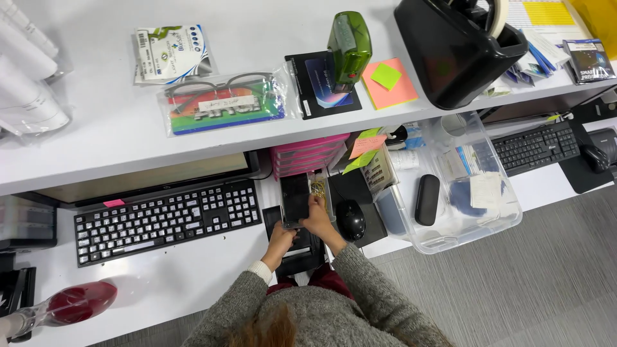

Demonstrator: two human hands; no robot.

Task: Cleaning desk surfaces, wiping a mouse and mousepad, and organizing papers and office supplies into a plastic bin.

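A flat black phone-like device (295, 198) is held over the white desk, just right of a black keyboard (160, 222). My right hand (319, 218) grips its right edge. My left hand (279, 243) is closed on its near end, above a black tray-like stand (299, 257) that lies on the desk. Both arms wear grey knit sleeves. A black mouse (351, 220) sits on a dark pad just right of my right hand.
A clear plastic bin (498, 228) holding a black case (427, 199) stands to the right, with pink drawers (308, 154) behind the device. A white shelf (96, 135) above carries bagged glasses (225, 103), a green stamp (349, 45), sticky notes (389, 83) and a black dispenser (456, 58). A second keyboard (533, 146) lies far right.
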